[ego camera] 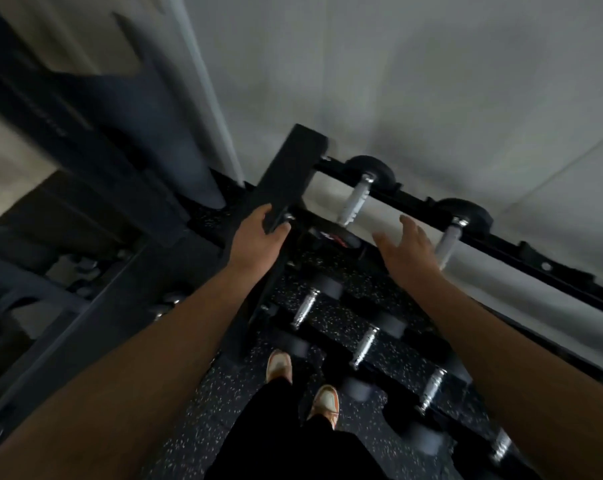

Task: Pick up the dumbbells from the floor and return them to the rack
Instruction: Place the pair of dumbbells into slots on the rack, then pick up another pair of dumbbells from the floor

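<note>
A black dumbbell rack point(414, 199) runs from the middle to the right edge along a white wall. Two black dumbbells lie on its top tier: one point(357, 197) near the rack's end post, another point(454, 232) to its right. Several more dumbbells point(366, 341) with chrome handles rest on a lower tier above the speckled floor. My left hand point(258, 237) grips the rack's black end post point(289, 171). My right hand point(407, 247) hovers with fingers spread between the two top dumbbells, holding nothing.
Dark frames of another gym machine point(95, 188) stand to the left. The speckled rubber floor point(230, 382) lies below, with my two feet in orange-white shoes point(303, 382) close to the rack's front. The white wall point(397, 81) is behind the rack.
</note>
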The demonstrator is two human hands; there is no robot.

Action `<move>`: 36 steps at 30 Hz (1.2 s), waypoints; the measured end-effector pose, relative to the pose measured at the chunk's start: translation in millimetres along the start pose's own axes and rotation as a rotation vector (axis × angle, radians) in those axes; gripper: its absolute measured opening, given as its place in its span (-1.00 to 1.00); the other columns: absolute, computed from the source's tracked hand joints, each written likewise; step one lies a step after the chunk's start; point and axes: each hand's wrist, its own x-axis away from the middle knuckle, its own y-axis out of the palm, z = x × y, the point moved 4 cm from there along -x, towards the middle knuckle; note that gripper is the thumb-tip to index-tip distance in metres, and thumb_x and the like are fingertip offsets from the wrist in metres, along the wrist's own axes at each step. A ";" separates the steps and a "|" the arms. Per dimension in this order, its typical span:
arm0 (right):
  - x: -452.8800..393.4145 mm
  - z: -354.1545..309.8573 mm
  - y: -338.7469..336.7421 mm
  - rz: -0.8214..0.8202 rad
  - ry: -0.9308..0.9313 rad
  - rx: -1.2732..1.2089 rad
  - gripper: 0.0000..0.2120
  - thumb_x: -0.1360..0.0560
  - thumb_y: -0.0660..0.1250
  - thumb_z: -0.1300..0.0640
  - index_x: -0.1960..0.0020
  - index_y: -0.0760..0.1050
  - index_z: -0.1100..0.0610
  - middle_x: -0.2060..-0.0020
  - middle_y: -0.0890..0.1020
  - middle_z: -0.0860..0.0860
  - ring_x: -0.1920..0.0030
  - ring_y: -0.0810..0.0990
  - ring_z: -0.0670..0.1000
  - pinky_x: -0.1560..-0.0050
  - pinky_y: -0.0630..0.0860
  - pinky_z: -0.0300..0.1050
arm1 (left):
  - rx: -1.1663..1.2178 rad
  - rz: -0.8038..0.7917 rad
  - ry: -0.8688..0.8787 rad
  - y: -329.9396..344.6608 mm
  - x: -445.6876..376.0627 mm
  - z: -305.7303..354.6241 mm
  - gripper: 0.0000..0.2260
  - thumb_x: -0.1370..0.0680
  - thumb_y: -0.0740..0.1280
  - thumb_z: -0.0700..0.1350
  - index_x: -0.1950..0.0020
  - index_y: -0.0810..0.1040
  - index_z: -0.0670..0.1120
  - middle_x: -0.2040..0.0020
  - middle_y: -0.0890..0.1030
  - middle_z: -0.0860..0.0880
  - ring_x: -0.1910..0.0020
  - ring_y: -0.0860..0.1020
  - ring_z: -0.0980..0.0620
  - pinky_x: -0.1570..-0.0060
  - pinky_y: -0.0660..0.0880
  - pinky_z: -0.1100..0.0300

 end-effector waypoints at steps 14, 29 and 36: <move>109.2 -174.4 214.9 -0.370 -0.331 0.163 -0.28 -0.56 0.29 -0.19 -0.52 0.24 0.26 -0.46 0.37 0.26 -0.45 0.32 0.24 -0.45 0.25 0.16 | -0.080 0.197 -0.419 -207.9 143.2 -256.4 -0.55 -0.54 0.33 0.07 -0.40 0.46 -0.04 -0.31 0.55 -0.10 -0.25 0.52 -0.13 -0.23 0.46 -0.06; 167.2 -253.3 491.7 -0.641 -0.474 0.431 -0.35 -0.60 0.23 -0.14 -0.54 0.21 0.21 -0.51 0.30 0.20 -0.52 0.19 0.15 -0.46 0.18 0.01 | -0.520 -0.185 -0.379 -270.3 80.2 -483.1 -0.52 -0.55 0.20 0.14 -0.44 0.39 0.02 -0.43 0.44 -0.04 -0.44 0.29 -0.09 -0.41 0.20 -0.11; 107.2 -231.4 652.5 -0.768 -0.551 0.583 -0.36 -0.63 0.13 -0.17 -0.54 0.20 0.22 -0.51 0.30 0.21 -0.50 0.20 0.18 -0.47 0.13 0.01 | -0.576 -0.304 -0.431 -245.1 -8.9 -604.1 -0.55 -0.56 0.20 0.10 -0.43 0.40 0.02 -0.41 0.45 -0.07 -0.43 0.31 -0.11 -0.38 0.20 -0.08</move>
